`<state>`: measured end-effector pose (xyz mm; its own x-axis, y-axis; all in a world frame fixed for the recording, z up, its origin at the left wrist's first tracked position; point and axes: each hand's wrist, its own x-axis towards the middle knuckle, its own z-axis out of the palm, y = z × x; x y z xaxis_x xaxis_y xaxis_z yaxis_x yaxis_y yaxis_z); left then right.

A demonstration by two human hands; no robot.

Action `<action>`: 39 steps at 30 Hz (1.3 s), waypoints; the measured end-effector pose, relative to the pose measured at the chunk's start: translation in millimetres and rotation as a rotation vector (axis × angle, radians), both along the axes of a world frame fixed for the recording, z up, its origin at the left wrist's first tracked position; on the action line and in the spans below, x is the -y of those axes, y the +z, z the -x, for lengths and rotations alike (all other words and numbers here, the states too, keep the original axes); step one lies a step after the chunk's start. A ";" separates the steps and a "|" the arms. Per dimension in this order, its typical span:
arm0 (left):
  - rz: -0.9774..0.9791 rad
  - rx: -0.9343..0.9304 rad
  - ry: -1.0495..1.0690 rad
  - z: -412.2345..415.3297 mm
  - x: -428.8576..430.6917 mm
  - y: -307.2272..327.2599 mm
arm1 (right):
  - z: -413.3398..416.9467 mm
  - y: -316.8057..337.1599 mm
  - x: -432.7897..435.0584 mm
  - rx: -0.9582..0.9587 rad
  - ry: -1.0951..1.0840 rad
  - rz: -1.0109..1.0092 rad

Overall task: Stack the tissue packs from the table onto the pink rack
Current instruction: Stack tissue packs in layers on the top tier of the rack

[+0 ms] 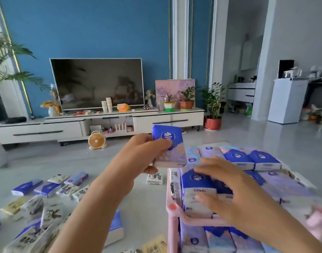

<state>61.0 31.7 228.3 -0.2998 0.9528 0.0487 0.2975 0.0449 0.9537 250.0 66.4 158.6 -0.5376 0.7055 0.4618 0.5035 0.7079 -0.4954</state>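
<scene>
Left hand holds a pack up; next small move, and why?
Probably lower the blue-and-lilac wrapped tissue pack, pinched in the left hand, onto the pink plastic rack: it hangs just above its top layer, and the right hand spreads open there.

Home living room. Flat-screen TV [97, 83] on long white TV cabinet [120, 123] with drawers, against blue wall [83, 30] with gold trim. Potted plants [186, 99] and pink painted canvas [174, 86] on cabinet top; paper cup stacks [107, 104] and toy figure [51, 107] by TV. Small orange fan [96, 140] on pale glossy floor [247, 139]. Tall palm [7, 57] at left, plant in red pot [212, 114] by doorway. Through opening at right: white cupboard [287, 99], countertop appliances [293, 72], blurred.
</scene>
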 end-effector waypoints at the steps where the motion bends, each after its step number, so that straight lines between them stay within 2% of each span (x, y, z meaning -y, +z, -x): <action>1: 0.004 -0.044 -0.013 -5.6 1.2 -0.6 | -4.9 3.6 3.0 -0.019 -0.012 -0.010; 4: 0.010 -0.036 -0.135 -27.6 7.7 -2.6 | -17.4 18.3 15.9 -0.178 0.014 -0.052; 7: 0.022 0.080 -0.256 -51.9 14.9 -5.6 | -25.2 27.5 20.9 -0.183 0.112 -0.100; 9: 0.004 0.070 -0.271 -62.3 16.7 -10.5 | -33.4 30.0 20.7 -0.183 0.144 -0.084; 11: -0.094 -0.078 -0.247 -64.7 16.7 -15.4 | -45.9 28.1 16.1 -0.244 0.115 -0.090; 14: -0.355 -0.520 -0.106 -47.7 15.2 -15.8 | -61.7 23.0 3.1 -0.288 -0.047 -0.156; 16: -0.317 -0.714 -0.112 -33.9 16.9 -13.1 | -63.0 19.1 -1.9 -0.225 -0.110 -0.152; 18: -0.131 -0.807 -0.167 -23.6 17.6 -16.8 | -58.6 14.9 -2.0 -0.126 -0.096 -0.093; 20: -0.027 -0.848 -0.200 -21.3 16.8 -22.5 | -53.8 11.2 -1.3 -0.040 -0.061 -0.038; 23: -0.043 -0.887 -0.204 -22.5 11.5 -31.8 | -52.9 5.9 -4.3 0.017 -0.062 -0.023; 29: 0.002 -0.830 -0.235 -20.8 4.0 -33.6 | -50.5 5.0 -8.0 0.004 -0.034 0.019; 39: 0.000 -0.889 -0.206 -24.9 2.7 -33.6 | -46.5 7.0 -13.2 -0.017 -0.012 0.043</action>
<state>86.0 29.0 194.7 0.0245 0.9832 0.1806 0.9250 -0.0909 0.3691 296.5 79.6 165.6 -0.5215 0.7313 0.4396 0.5033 0.6796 -0.5337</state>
